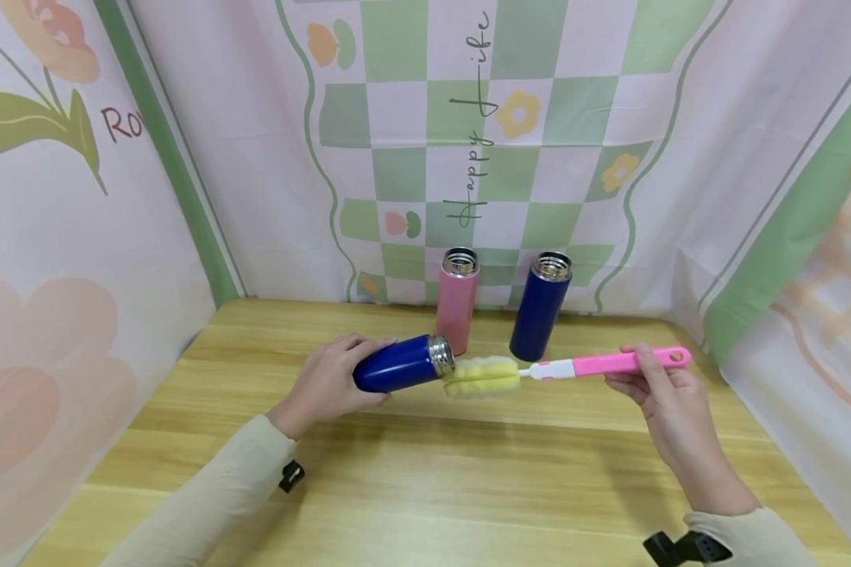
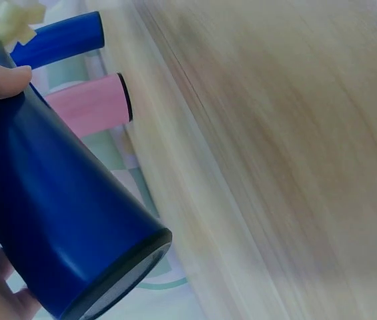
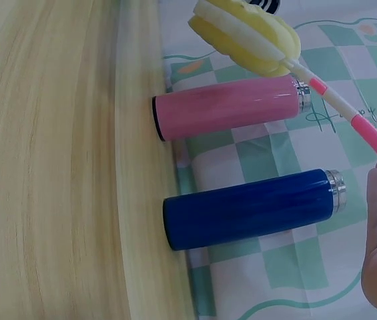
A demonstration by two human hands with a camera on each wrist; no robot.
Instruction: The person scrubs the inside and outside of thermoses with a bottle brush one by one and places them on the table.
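Observation:
My left hand (image 1: pixel 336 380) grips a blue bottle (image 1: pixel 397 365) without a lid, tilted nearly level with its steel mouth toward the right. In the left wrist view the base of this blue bottle (image 2: pixel 75 207) faces the camera. My right hand (image 1: pixel 670 405) pinches the pink handle (image 1: pixel 610 363) of a bottle brush between thumb and fingers. The brush's yellow sponge head (image 1: pixel 485 376) is at the bottle's mouth; whether its tip is inside cannot be told. In the right wrist view the sponge head (image 3: pixel 248 33) shows above the standing bottles.
Behind the hands, a pink bottle (image 1: pixel 457 303) and a second blue bottle (image 1: pixel 540 307) stand upright without lids on the wooden table (image 1: pixel 454 488). A patterned curtain (image 1: pixel 411 94) hangs along the table's back edge and both sides.

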